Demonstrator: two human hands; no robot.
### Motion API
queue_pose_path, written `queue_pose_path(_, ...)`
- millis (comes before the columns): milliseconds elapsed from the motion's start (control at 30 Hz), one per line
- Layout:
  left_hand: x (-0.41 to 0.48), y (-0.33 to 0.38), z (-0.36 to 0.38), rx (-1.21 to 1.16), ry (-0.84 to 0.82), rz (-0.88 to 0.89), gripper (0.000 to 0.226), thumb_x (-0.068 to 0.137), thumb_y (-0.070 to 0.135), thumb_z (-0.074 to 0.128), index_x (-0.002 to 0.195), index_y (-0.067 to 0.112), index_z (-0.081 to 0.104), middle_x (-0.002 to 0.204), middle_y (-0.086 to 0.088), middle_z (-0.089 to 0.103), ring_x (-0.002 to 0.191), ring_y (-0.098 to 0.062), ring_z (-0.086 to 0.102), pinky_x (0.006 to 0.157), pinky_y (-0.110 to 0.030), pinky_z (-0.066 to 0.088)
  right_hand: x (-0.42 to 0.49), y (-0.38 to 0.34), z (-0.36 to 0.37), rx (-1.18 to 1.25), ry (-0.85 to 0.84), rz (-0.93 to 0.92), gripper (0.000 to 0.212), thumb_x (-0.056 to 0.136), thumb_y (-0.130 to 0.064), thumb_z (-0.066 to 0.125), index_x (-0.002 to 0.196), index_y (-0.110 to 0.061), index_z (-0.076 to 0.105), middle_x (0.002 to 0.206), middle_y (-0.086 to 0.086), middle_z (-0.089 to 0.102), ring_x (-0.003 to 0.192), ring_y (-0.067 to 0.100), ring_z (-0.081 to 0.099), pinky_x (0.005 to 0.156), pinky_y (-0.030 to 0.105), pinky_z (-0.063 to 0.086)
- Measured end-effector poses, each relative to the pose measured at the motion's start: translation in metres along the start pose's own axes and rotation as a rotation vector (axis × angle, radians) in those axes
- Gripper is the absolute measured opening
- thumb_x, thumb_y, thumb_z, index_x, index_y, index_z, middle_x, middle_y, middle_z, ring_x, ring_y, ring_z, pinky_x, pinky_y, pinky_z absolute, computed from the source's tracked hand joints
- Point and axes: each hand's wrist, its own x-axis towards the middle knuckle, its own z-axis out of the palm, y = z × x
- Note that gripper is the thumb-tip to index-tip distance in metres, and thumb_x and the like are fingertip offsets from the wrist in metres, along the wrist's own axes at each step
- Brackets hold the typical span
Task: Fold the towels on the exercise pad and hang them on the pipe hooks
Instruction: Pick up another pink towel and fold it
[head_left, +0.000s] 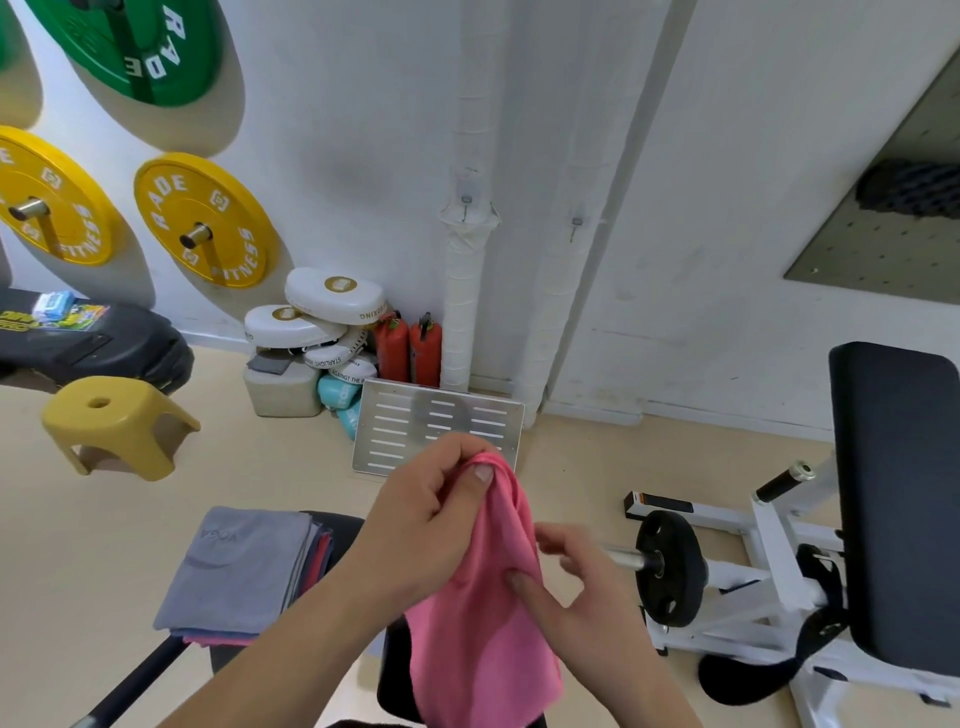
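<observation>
As the left hand (426, 514) pinches it, the pink towel (483, 623) runs off-frame.

Landmark: slotted metal plate (439, 426), leaning on the wall at floor level.
- Just left of it: teal gloves (340, 395), with stacked white boxing pads (332, 301) above them.
- Directly behind it: two red fire extinguishers (408, 348).
- Far left: yellow stool (117, 423) on the floor.
- Upper left, wall-mounted: yellow weight plates (205, 221) and a green weight plate (140, 41).
- Lower right: white machine frame (779, 540) carrying a black disc (672, 569).
</observation>
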Motion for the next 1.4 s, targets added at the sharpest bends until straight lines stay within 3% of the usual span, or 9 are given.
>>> queue_pose_path(100,-0.001,-0.002,0.003,0.023,-0.085,-0.008,0.026,0.102,0.01,0.055,0.096,0.031,0.07,0.087,0.012,0.071,0.085,-0.003,0.066,0.073,-0.007,0.045,-0.001,-0.016,-0.008,0.111,0.19,-0.102,0.027,0.082,-0.012,0.083,0.092,-0.035,0.071,0.097,-0.011,0.072,0.094,0.013,0.07,0.082,0.017,0.053)
queue_pose_path(233,-0.007,-0.005,0.014,0.007,-0.18,0.063,0.028,0.1,0.011,0.06,0.104,0.034,0.076,0.098,0.011,0.072,0.099,-0.009,0.068,0.083,-0.013,0.049,-0.001,-0.037,-0.009,0.199,0.187,-0.206,0.023,0.079,-0.007,0.083,0.084,-0.025,0.069,0.096,-0.005,0.072,0.094,0.017,0.07,0.084,0.016,0.051)
queue_pose_path(433,-0.01,-0.006,0.014,-0.022,-0.226,-0.02,0.036,0.09,0.004,0.07,0.111,0.033,0.079,0.093,0.007,0.076,0.088,-0.004,0.071,0.074,-0.015,0.054,-0.006,-0.039,-0.011,0.389,0.131,0.058,0.033,0.082,-0.013,0.083,0.096,-0.036,0.064,0.096,-0.003,0.075,0.097,0.014,0.072,0.091,0.027,0.056)
queue_pose_path(533,-0.012,-0.012,0.017,0.008,-0.16,-0.046,0.038,0.086,0.009,0.074,0.11,0.039,0.073,0.087,0.007,0.074,0.076,-0.011,0.07,0.069,-0.024,0.057,-0.004,-0.04,-0.009,0.438,0.093,0.155,0.016,0.088,-0.013,0.078,0.089,-0.028,0.075,0.083,0.005,0.077,0.086,0.024,0.074,0.084,0.036,0.06)
queue_pose_path(767,-0.011,-0.046,0.003,0.295,-0.476,-0.106,0.026,0.073,0.036,0.08,0.097,0.038,0.069,0.087,0.016,0.069,0.08,-0.004,0.065,0.077,-0.033,0.059,0.014,-0.031,-0.027,0.383,0.372,0.079,0.018,0.099,-0.016,0.062,0.083,-0.023,0.067,0.072,-0.012,0.067,0.067,0.0,0.058,0.063,0.012,0.046)
queue_pose_path(933,-0.001,-0.063,-0.02,0.591,-0.419,-0.146,0.048,0.063,0.058,0.083,0.058,0.025,0.049,0.059,0.009,0.046,0.058,-0.005,0.042,0.058,-0.028,0.036,0.037,0.007,-0.051,0.21,0.544,0.154,0.012,0.103,-0.021,0.055,0.093,-0.023,0.059,0.081,-0.004,0.065,0.072,0.001,0.059,0.069,0.029,0.044)
queue_pose_path(1100,0.008,-0.054,-0.037,0.451,-0.333,-0.099,0.029,0.07,0.038,0.088,0.07,0.019,0.065,0.064,0.003,0.057,0.058,-0.003,0.047,0.057,-0.023,0.037,0.045,0.03,-0.065,0.186,0.625,0.218,0.011,0.105,-0.028,0.05,0.097,-0.025,0.057,0.092,0.012,0.068,0.082,0.027,0.061,0.071,0.04,0.047)
queue_pose_path(1267,-0.002,-0.055,-0.042,0.14,-0.173,-0.146,0.01,0.079,0.02,0.087,0.082,0.016,0.078,0.072,-0.01,0.071,0.061,-0.012,0.06,0.064,-0.03,0.049,0.042,0.019,-0.067,0.218,0.676,0.169,0.011,0.106,-0.034,0.05,0.099,-0.029,0.057,0.098,0.007,0.067,0.088,0.023,0.061,0.076,0.04,0.048)
queue_pose_path(1400,0.0,-0.056,-0.045,0.136,-0.154,-0.164,0.018,0.088,0.028,0.079,0.073,0.018,0.077,0.058,0.003,0.069,0.053,-0.003,0.061,0.055,-0.014,0.047,0.045,0.002,-0.071,0.203,0.681,0.083,0.011,0.105,-0.033,0.051,0.096,-0.031,0.057,0.095,0.002,0.065,0.084,0.017,0.059,0.07,0.032,0.044)
